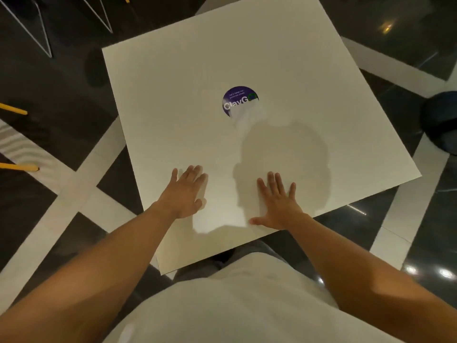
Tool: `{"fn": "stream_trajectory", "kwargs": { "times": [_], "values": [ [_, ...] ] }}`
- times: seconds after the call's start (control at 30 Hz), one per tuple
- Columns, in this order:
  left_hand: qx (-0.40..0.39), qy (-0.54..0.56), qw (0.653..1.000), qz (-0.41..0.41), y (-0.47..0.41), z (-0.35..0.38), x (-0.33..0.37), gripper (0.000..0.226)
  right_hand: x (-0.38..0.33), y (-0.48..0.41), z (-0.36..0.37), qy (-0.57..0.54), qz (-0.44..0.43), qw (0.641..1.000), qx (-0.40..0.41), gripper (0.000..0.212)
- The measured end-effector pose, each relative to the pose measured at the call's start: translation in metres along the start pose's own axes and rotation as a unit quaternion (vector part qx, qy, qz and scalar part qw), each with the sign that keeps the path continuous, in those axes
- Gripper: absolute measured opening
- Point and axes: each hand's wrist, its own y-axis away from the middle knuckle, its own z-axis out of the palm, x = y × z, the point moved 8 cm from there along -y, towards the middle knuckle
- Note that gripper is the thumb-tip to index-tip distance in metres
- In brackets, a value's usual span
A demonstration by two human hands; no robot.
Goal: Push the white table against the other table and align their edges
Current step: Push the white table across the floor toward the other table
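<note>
A square white table [173, 95] fills the middle of the head view, turned at an angle to me, with a round purple sticker [238, 100] near its centre. My left hand [186, 191] lies flat on the tabletop near the front edge, fingers spread. My right hand [277, 201] rests palm down beside it, about a hand's width to the right, fingers apart as well. Neither hand holds anything. A second table is not clearly in view; the top simply runs on past the frame's upper edge.
The floor is dark glossy tile with broad white bands [74, 184]. Thin metal chair legs [42, 28] stand at the upper left, yellow-tipped legs [17, 110] at the left edge. A dark round object [442, 120] sits on the floor at the right.
</note>
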Motion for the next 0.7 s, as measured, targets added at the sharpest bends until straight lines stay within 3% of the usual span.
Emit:
{"fn": "stream_trajectory", "kwargs": {
  "times": [0.33,0.53,0.7],
  "values": [
    [-0.014,-0.091,0.985,0.148,-0.052,-0.034,-0.04,0.082,-0.056,-0.035,-0.021,-0.129,0.123,0.983,0.05,0.122],
    [-0.038,-0.149,0.957,0.247,-0.046,-0.033,-0.081,0.083,-0.129,-0.023,-0.001,-0.232,0.241,0.938,0.091,0.123],
    [-0.04,-0.218,0.934,0.281,-0.023,-0.028,-0.118,0.086,-0.208,-0.007,0.026,-0.281,0.281,0.914,0.084,0.124]
  ]
}}
